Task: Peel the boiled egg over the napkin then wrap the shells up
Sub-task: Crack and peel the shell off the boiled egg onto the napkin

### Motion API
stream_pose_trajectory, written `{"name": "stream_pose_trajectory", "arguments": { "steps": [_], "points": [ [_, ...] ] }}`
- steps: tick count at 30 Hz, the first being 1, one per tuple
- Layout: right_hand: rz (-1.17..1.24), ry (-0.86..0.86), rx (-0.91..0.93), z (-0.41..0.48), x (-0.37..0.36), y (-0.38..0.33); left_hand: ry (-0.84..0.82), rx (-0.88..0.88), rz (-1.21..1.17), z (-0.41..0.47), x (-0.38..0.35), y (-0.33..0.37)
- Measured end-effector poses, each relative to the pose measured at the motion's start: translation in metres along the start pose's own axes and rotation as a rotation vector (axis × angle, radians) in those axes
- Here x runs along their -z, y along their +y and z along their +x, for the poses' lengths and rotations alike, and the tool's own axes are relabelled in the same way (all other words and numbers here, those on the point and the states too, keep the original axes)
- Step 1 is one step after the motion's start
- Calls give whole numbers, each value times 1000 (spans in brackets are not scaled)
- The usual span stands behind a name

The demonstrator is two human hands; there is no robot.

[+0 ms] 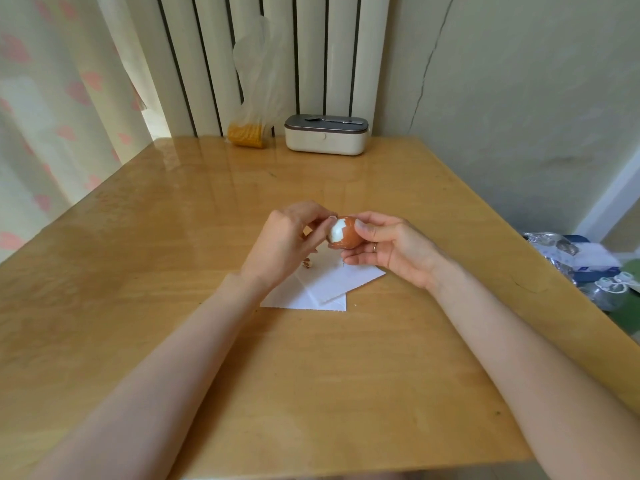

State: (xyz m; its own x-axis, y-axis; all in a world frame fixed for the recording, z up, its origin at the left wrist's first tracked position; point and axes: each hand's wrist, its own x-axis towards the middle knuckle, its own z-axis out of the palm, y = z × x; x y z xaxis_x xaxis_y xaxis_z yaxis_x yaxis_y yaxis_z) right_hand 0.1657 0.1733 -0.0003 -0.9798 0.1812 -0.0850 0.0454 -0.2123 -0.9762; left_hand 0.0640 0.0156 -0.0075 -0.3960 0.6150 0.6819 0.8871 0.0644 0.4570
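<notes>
Hands: both clamped on egg (343,233) | napkin (325,285) beneath | box (327,135) well beyond

Open wooden table (156,271) on the left and near sides, with bare surface from the white napkin (322,289) out to both edges. Blocked at the middle by the left hand (287,240) and right hand (388,244), closed around the egg (343,233) above the napkin, small shell bits (307,263) lying at its left edge. Blocked along the far edge by a plastic bag (247,133) and a white lidded box (327,135) just beside it, well apart from the hands; clutter (588,268) beyond the right edge.
</notes>
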Motion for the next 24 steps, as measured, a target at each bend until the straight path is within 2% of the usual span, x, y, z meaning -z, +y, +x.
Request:
{"name": "stream_pose_trajectory", "arguments": {
  "steps": [9,18,21,24],
  "points": [
    [-16,10,-7,2,0,1,28,-82,190,4,-5,-5],
    [-160,-5,30,0,6,0,35,84,134,4,-6,-14],
    [-174,-14,40,-1,8,-3,-24,198,132,4,-1,-20],
    [-205,-5,54,-1,9,-3,-164,171,139,1,-1,-22]
  ]
}}
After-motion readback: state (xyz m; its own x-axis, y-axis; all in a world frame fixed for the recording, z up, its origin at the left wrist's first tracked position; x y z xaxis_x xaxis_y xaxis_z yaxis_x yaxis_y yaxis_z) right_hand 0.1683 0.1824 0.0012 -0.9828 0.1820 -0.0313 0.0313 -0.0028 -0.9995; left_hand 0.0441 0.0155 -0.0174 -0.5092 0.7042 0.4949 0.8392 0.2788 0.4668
